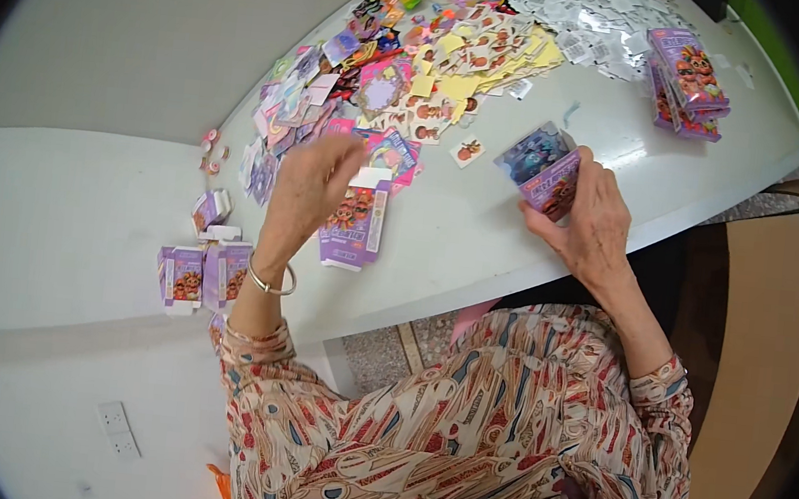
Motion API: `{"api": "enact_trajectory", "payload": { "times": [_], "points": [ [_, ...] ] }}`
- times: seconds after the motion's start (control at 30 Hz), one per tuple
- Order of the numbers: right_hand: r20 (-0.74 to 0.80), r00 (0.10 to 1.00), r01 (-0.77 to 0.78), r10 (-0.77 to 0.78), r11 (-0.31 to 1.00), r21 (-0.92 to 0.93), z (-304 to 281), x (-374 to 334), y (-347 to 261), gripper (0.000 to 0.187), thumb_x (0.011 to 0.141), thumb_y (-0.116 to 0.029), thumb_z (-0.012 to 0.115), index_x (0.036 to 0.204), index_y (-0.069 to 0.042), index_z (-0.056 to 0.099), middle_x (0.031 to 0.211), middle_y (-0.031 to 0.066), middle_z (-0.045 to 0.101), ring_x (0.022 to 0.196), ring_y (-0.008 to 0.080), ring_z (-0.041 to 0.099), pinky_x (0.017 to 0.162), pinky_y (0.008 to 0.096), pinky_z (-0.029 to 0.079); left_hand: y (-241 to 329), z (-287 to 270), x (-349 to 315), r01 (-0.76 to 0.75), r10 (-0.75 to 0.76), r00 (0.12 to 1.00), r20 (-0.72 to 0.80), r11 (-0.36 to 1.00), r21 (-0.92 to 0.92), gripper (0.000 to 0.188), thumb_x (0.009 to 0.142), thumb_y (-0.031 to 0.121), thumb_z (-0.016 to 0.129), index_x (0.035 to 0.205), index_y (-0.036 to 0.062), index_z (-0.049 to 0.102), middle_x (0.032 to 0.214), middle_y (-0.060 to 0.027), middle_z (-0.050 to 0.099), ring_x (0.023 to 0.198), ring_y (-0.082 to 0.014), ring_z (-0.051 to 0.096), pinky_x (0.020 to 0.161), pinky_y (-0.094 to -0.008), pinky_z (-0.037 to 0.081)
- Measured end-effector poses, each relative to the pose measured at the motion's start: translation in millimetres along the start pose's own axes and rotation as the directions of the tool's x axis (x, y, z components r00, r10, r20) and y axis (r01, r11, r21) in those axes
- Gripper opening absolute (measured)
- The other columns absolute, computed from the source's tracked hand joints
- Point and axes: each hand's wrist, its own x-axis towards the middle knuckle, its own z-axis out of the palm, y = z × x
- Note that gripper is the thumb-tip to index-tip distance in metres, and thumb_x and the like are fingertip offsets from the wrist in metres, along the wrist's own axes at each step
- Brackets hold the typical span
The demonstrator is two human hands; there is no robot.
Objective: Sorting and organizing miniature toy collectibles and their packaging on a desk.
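My right hand [593, 220] grips a small purple carton [554, 185] with a blue card [534, 152] poking out of its top, held just above the white table [477, 247]. My left hand [314, 188] reaches over a flat purple carton [356, 226] lying on the table, fingers curled down near pink and blue cards [391, 153]. Whether its fingers pinch a card I cannot tell. A thin bangle sits on my left wrist.
Heaps of colourful cards and stickers [419, 49] cover the far left of the table. A stack of filled purple cartons [687, 85] stands at far right. Flat purple cartons [200, 274] lie at the near left edge. White blister pieces [586, 12] lie at the back.
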Motion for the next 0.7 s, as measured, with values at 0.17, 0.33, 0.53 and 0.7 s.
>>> {"api": "enact_trajectory", "payload": {
  "times": [0.17,0.33,0.53,0.7],
  "points": [
    [-0.041,0.999,0.034,-0.035,0.999,-0.027,2.4,-2.4,-1.6,0.084,0.068,-0.035,0.082,0.127,0.011,0.042,0.097,0.0207,0.057,0.089,0.0337,0.057,0.076,0.0401,0.049,-48.6,41.4,-64.1,0.081,-0.09,0.995,0.039,0.98,0.181,0.031,0.083,0.027,0.073,0.095,-0.0017,0.067,0.077,-0.0147,0.065,0.062,-0.0266,0.062,0.06,-0.035,0.049],
    [0.009,0.983,-0.178,0.181,0.95,0.255,4.4,-3.5,3.9,0.078,0.07,-0.027,0.083,0.127,0.009,0.043,0.105,0.0198,0.06,0.095,0.03,0.062,0.082,0.038,0.051,-30.4,60.7,-50.5,0.017,-0.013,0.996,-0.084,0.999,0.039,0.042,0.08,0.025,0.076,0.109,-0.0012,0.062,0.111,-0.0196,0.062,0.103,-0.0359,0.058,0.087,-0.0414,0.048],
    [-0.074,0.994,-0.065,0.084,0.971,0.228,7.2,-2.0,-3.8,0.074,0.07,-0.022,0.083,0.126,0.006,0.043,0.104,0.0173,0.061,0.092,0.028,0.063,0.083,0.0367,0.051,-36.7,73.7,-14.8,-0.13,0.142,0.986,-0.089,0.983,0.128,0.045,0.078,0.027,0.077,0.111,-0.0002,0.062,0.113,-0.0183,0.062,0.107,-0.0352,0.057,0.09,-0.0431,0.046],
    [-0.008,1.0,0.012,-0.011,0.996,0.083,3.6,-0.5,7.7,0.086,0.067,-0.028,0.083,0.131,0.009,0.038,0.107,0.0223,0.056,0.096,0.0365,0.057,0.085,0.0413,0.047,-36.6,80.2,1.9,-0.089,0.091,0.989,-0.116,0.996,0.017,0.042,0.079,0.026,0.076,0.11,0.0012,0.064,0.112,-0.016,0.064,0.106,-0.0341,0.057,0.091,-0.0426,0.045]
  ]
}}
